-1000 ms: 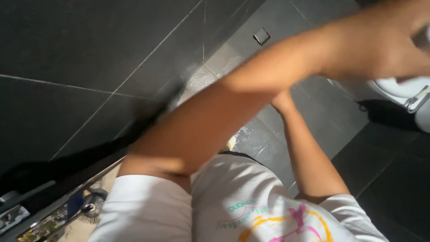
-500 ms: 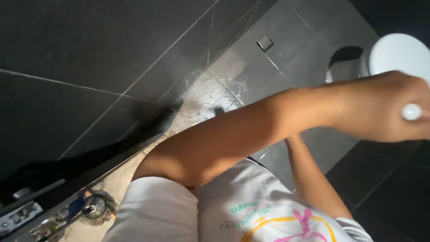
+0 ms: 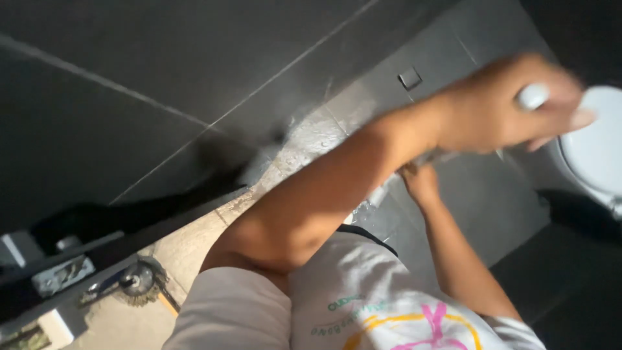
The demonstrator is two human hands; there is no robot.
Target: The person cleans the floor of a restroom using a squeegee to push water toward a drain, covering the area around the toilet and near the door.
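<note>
**A:** What has changed since half a second ago?

**B:** From my remote seat I see the left hand (image 3: 499,110) has risen toward the top of the view and now sits further right, just beside the white toilet bowl (image 3: 593,146). The bowl has slid to the right edge, so only part of its rim shows. The view has also swung, and more of the dark tiled wall (image 3: 162,84) fills the left side.

**B:** The left arm stretches across the middle, from the white sleeve at the bottom up to that hand.

**A:** What is the left hand doing?

**B:** Its fingers (image 3: 570,120) are curled and pressed together around a small white rounded object (image 3: 532,96), which pokes out of the top of the fist. The hand is blurred, so I cannot tell what the object is.

**A:** And the right hand?

**B:** The right hand (image 3: 420,181) is lower, partly hidden under the left forearm. It rests against the grey floor tiles (image 3: 479,201), close to a pale crumpled thing (image 3: 382,191) lying on a wet patch. I cannot tell whether its fingers are spread or closed.

**A:** Anything else nearby?

**B:** A small square floor drain (image 3: 409,78) sits above the left wrist. At the lower left, a round metal fitting (image 3: 137,280) lies on pale stone floor.
</note>
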